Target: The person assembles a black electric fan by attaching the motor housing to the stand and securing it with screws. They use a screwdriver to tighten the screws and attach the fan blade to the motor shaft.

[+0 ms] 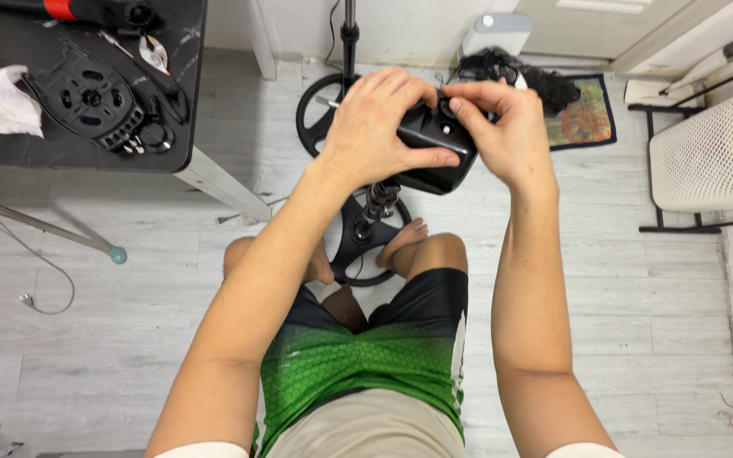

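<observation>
We hold one black housing (436, 146) up in front of us, above our knees and the floor. Our left hand (375, 127) wraps over its near side, fingers (424, 158) clamped together along its edge. Our right hand (506, 127) grips the far end, thumb and forefinger pinched together on a small round knob on its top. Below stands one black round stand base (365, 246) with its pole rising between our two bare feet. On the dark worktop (61, 153) at upper left we count one black perforated disc (91, 97), one crumpled white cloth (0, 102) and one small ring. One white mesh chair (714, 153) stands at right, and one patterned mat (583, 114) lies by the wall.
</observation>
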